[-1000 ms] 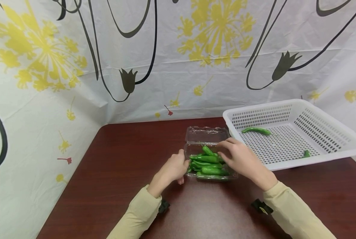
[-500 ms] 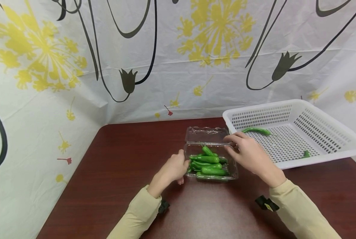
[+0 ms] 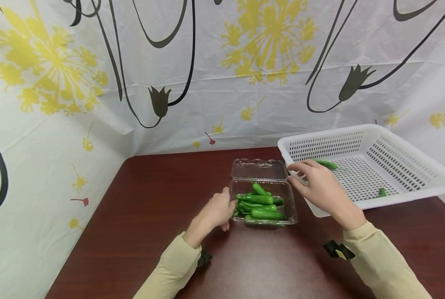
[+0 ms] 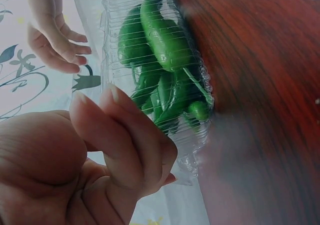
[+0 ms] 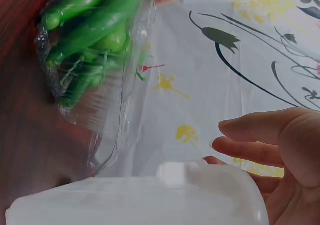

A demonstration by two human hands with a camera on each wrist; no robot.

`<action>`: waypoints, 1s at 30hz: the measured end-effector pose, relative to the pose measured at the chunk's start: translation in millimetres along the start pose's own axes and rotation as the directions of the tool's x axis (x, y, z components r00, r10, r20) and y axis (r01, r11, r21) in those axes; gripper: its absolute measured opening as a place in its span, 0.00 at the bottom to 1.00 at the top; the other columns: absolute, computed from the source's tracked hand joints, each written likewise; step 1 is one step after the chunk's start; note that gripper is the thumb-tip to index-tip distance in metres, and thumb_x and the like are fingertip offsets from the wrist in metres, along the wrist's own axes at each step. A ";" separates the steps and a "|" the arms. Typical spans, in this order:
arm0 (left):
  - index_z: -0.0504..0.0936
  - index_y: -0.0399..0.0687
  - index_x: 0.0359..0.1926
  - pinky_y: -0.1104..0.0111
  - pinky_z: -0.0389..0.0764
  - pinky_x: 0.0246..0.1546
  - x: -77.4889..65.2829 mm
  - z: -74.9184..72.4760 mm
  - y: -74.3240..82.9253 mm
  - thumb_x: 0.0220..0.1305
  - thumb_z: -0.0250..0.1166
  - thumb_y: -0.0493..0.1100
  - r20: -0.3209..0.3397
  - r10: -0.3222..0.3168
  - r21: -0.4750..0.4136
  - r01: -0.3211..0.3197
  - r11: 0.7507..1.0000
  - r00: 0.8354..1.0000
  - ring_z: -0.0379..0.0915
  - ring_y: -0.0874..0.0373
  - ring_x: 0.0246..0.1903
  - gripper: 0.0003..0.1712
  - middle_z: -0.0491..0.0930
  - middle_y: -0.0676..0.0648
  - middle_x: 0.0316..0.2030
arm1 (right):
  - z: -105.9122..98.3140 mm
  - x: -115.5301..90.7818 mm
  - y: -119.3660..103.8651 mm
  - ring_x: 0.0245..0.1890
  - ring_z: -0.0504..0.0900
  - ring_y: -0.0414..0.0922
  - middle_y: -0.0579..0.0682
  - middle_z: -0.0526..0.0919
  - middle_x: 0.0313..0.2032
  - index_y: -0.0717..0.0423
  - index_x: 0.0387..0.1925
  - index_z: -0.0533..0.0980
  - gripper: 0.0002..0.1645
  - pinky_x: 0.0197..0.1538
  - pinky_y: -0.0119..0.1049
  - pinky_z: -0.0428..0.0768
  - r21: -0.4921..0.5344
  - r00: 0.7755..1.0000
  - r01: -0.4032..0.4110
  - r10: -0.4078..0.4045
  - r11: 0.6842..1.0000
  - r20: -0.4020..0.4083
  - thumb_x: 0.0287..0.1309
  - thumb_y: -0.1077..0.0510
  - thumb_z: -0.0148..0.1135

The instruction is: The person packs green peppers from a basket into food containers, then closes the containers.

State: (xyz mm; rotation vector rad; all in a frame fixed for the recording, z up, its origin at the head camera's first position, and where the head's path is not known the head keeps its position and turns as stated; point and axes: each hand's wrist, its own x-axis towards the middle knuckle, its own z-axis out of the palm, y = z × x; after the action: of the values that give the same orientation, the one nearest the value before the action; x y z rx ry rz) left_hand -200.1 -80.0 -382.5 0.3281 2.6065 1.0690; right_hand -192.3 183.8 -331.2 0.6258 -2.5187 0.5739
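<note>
Several green chili peppers (image 3: 259, 199) lie in a clear plastic clamshell box (image 3: 289, 196), whose lid (image 3: 259, 169) is folded back away from me. At the box's left side my left hand (image 3: 215, 208) grips the edge with curled fingers; its fingertips (image 4: 116, 96) show by the clear wall in the left wrist view. My right hand (image 3: 321, 187) hovers over the near left corner of a white plastic basket (image 3: 372, 202), fingers loosely bent and apart. Nothing shows between its thumb and fingers in the right wrist view. It partly hides one chili pepper (image 3: 328, 165) in the basket.
Another green chili pepper (image 3: 382, 192) lies near the basket's front wall, partly hidden. The dark red table (image 3: 151, 195) spreads left of the box. Behind it hangs a white patterned cloth (image 3: 207, 62). Small black devices sit under both wrists.
My right hand has moved from over the peppers in the box, rightward across its edge to the basket corner. The left hand and the box have stayed in place.
</note>
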 end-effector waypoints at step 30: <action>0.51 0.30 0.64 0.62 0.77 0.12 0.3 0.9 -0.4 0.68 0.49 0.41 -0.008 0.008 -0.001 -0.008 1.000 1.000 0.72 0.55 0.06 0.30 0.76 0.39 0.17 | -28.6 1.1 24.3 0.33 0.79 0.52 0.58 0.79 0.39 0.60 0.43 0.78 0.15 0.34 0.48 0.77 -0.026 0.997 -0.080 0.080 0.996 -0.002 0.53 0.59 0.63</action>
State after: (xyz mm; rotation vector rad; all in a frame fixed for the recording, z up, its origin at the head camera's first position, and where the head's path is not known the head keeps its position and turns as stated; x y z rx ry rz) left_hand -200.1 -79.7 -383.4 0.3350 2.6136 1.0772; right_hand -195.9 217.3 -314.5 0.5175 -2.5558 0.5689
